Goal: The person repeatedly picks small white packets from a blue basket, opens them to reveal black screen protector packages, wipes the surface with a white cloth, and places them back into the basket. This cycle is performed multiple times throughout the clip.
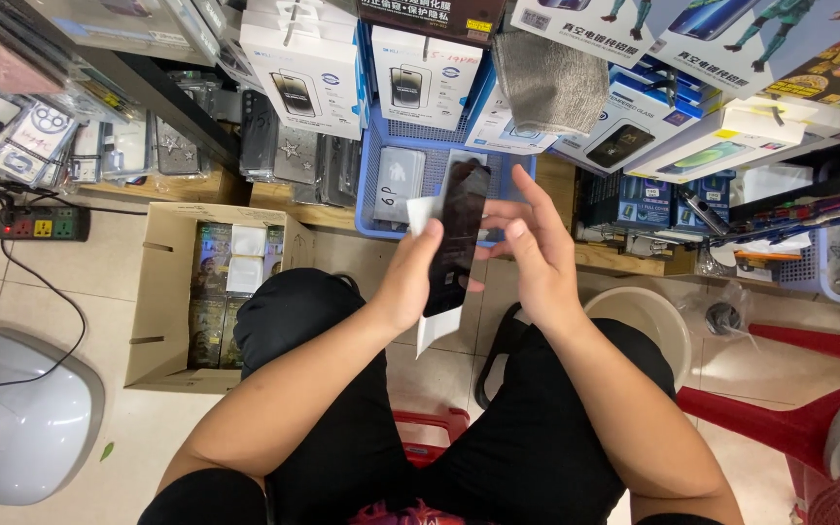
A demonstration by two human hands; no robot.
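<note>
looking down from the head camera, a seated person in black shorts is holding a dark glass screen protector [459, 233] upright in front of the knees, above the tiled floor [12, 282]. the left hand [410, 277] is closing its grip on the protector's lower left edge, thumb lying across the front face, and is also pinching a white backing sheet [432, 331] behind it, which is sticking out at the top left and below the bottom edge. the right hand [527, 258] is staying just beside the protector's right edge, its grip spread, fingers fanned out and slightly bent, fingertips [515, 230] touching or nearly touching the glass; which one is not clear.

behind the hands a blue plastic basket [381, 204] is sitting on a low shelf, holding flat grey packets. white boxed phone screen protectors [308, 68] are hanging above it, and a grey cloth [548, 83] is draping over one box. to the left an open cardboard box [162, 301] of small packs is standing on the floor, with a power strip [43, 224] near it and a pale grey rounded appliance [17, 413] in the corner. to the right a beige plastic bucket [658, 321] is resting next to a red plastic stool [789, 408].
</note>
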